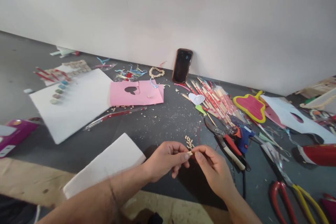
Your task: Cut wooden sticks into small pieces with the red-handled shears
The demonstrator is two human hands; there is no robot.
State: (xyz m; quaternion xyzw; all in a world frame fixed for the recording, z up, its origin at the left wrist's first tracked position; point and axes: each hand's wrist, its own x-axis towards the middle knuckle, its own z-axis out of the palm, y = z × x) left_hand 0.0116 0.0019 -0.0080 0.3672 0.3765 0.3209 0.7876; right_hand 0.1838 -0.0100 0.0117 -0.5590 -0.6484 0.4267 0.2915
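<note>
My left hand pinches a small pale wooden stick piece between thumb and forefinger. Close against it, my right hand has its thumb and forefinger pressed together; what lies between them is too small to make out. Just beyond the fingertips sits a little heap of short cut stick pieces. A thin red thread curves over the table right of the heap. Pliers with one red and one whitish handle lie beside my right hand. Under my left forearm is a white foam block.
A phone leans on the wall behind a pink paper. Wrapped chopsticks, a blue glue gun and red-and-yellow-handled scissors crowd the right. A white board and purple box lie left.
</note>
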